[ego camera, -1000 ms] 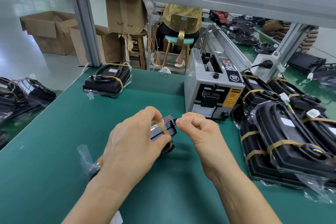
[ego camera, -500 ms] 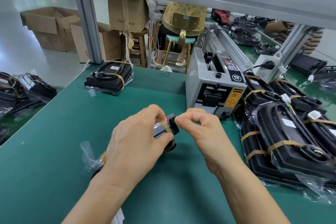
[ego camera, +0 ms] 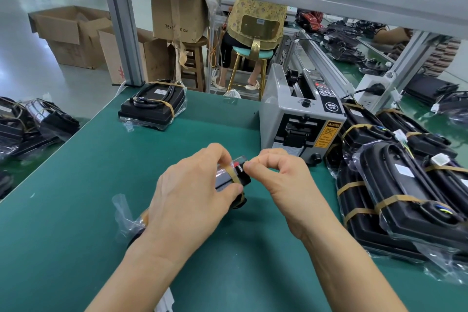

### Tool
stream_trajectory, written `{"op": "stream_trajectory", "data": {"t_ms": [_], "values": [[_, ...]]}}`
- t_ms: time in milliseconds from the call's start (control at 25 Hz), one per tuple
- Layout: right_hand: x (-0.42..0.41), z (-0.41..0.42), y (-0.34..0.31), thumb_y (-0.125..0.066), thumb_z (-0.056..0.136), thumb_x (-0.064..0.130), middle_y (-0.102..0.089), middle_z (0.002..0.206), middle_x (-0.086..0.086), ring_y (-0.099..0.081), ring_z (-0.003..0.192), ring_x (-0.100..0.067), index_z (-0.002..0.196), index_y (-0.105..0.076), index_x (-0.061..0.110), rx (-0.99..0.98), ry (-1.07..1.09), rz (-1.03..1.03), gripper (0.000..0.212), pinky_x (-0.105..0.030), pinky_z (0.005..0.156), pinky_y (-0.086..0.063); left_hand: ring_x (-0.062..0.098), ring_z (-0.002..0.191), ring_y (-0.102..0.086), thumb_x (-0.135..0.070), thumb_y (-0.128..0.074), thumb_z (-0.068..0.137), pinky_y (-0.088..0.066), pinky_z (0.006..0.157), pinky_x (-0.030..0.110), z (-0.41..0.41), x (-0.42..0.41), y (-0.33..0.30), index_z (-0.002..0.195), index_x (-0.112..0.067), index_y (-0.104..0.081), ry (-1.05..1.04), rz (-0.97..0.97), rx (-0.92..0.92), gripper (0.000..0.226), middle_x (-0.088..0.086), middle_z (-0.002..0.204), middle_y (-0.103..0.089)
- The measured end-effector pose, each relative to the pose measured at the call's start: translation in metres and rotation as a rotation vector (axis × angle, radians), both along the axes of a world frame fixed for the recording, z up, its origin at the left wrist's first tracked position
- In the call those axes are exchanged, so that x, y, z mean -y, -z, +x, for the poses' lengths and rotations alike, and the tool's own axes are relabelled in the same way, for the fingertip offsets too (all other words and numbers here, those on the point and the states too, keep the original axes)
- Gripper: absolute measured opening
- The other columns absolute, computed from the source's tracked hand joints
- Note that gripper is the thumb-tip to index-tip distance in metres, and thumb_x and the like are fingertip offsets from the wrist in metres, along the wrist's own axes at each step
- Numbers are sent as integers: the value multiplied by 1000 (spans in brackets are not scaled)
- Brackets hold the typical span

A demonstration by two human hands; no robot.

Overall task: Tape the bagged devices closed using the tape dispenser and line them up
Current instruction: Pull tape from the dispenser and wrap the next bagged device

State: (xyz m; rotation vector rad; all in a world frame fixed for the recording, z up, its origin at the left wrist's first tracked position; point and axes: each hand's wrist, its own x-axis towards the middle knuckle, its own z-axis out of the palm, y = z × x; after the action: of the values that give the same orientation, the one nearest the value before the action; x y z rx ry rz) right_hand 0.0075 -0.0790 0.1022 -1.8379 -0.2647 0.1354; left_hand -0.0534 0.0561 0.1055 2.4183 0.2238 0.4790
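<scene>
Little has shifted — left hand [ego camera: 192,200] still grips the bagged device [ego camera: 234,176], right hand [ego camera: 276,180] pinching its tape strip [ego camera: 231,175] — dispenser [ego camera: 301,124] label reads "CAUTION".

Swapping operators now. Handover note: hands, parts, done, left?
Left hand grips the bagged device on the mat, thumb on the tape strip across it.
Right hand pinches at the device's far end, seemingly pressing the tape down.
Dispenser stands just behind the hands.
Done: taped stack at right, one taped device at the far left of the mat.
Left: finish this strip, then place the device in line. Whether more untaped ones wait cannot be told.
</scene>
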Motion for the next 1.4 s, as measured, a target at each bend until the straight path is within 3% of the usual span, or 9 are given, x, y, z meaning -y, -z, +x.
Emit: {"op": "stream_trajectory", "data": {"t_ms": [480, 600, 720, 880, 1000, 1080, 1120, 1280, 1400], "values": [[-4, -6, 1, -66, 80, 19, -51, 93, 11, -50, 90, 4, 64, -67, 15, 123, 95, -186, 16, -1, 68, -31, 16, 71, -49, -38, -72, 70, -33, 58, 27, -1, 1, -1, 90, -34, -54, 12, 18, 13, 27, -16, 67, -51], [-5, -7, 1, -66, 81, 18, -50, 93, 12, -50, 94, 0, 65, -67, 15, 137, 112, -216, 16, -1, 70, -31, 15, 74, -52, -36, -72, 71, -37, 63, 29, -2, 2, -2, 92, -35, -55, 35, 25, 39, 28, -17, 81, -56], [-8, -10, 1, -67, 80, 21, -50, 92, 12, -51, 100, -10, 60, -62, 21, 164, 139, -225, 21, -18, 85, -37, 16, 76, -54, -35, -72, 72, -41, 65, 29, -3, 1, -3, 93, -37, -53, 71, 52, 58, 28, -22, 103, -53], [-11, -14, -1, -66, 71, 30, -50, 92, 11, -51, 98, -8, 58, -60, 21, 179, 172, -219, 17, -37, 97, -38, 17, 73, -54, -34, -73, 71, -42, 62, 30, -4, 1, -2, 90, -37, -51, 93, 62, 80, 29, -22, 103, -51], [-12, -13, 2, -68, 71, 30, -52, 92, 10, -50, 95, -5, 56, -59, 21, 134, 200, -190, 19, -27, 94, -38, 18, 73, -55, -36, -73, 70, -42, 62, 32, -4, 2, -1, 88, -35, -48, 73, 45, 83, 32, -17, 90, -52], [-13, -13, 5, -70, 72, 22, -53, 91, 11, -50, 90, 2, 57, -60, 20, 101, 214, -160, 18, -6, 79, -35, 18, 71, -54, -37, -73, 69, -42, 61, 32, -5, 2, 1, 88, -35, -47, 58, 37, 85, 33, -16, 84, -52], [-13, -11, 7, -70, 72, 19, -53, 92, 11, -49, 89, 5, 61, -61, 21, 90, 225, -136, 15, -2, 73, -34, 18, 70, -54, -37, -73, 68, -41, 61, 32, -5, 2, 1, 87, -35, -47, 55, 30, 88, 33, -16, 82, -52], [-7, -2, 14, -62, 80, 6, -54, 98, 5, -51, 92, -7, 95, -53, 25, 11, 327, 104, 26, -16, 78, -37, 16, 73, -53, -37, -73, 69, -39, 63, 31, -4, 1, 3, 85, -36, -44, 49, 19, 78, 33, -18, 84, -53], [-10, -8, 15, -70, 80, 16, -55, 100, 10, -53, 99, -5, 97, -53, 31, -38, 231, 183, 27, -18, 81, -38, 13, 72, -53, -39, -73, 68, -37, 60, 27, -3, 0, 4, 85, -34, -46, 34, 20, 78, 33, -18, 82, -53]]}}
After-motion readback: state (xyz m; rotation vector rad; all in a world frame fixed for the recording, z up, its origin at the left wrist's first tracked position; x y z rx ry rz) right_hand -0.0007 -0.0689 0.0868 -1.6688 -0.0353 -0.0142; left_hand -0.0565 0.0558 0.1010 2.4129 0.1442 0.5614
